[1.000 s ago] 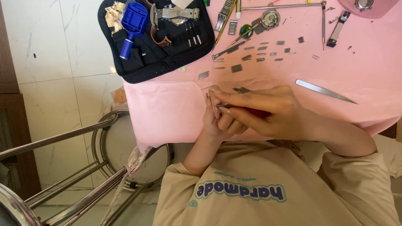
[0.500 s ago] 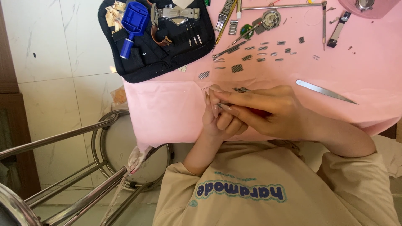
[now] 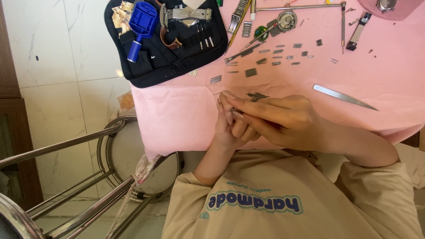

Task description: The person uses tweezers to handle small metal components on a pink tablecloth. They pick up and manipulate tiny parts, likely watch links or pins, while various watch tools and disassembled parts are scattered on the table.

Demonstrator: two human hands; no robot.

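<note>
1. Our two hands are pressed together at the near edge of the desk. The right hand lies over the left hand, and both are curled shut around a thin little metal piece pinched at the fingertips. It's too small to say exactly what it is; it looks like a pin or a watch band link.

2. To do this bit well, we'd say keep both wrists resting on the cloth, hold the pinch low over the desk so a dropped part lands on fabric, and go easy on the pressure. Tiny parts like to fly.

3. Just past the fingertips lies a small dark cluster of links, and further back a whole scatter of loose links. A pair of steel tweezers lies to the right, well apart from the hands.

4. Toward the far edge there's a black tool pouch with a blue band tool on it, plus a watch case and a few slim drivers.

5. The desk wears a pink cloth. Beside it stands a round metal stool on pale marble-look floor tiles.
</note>
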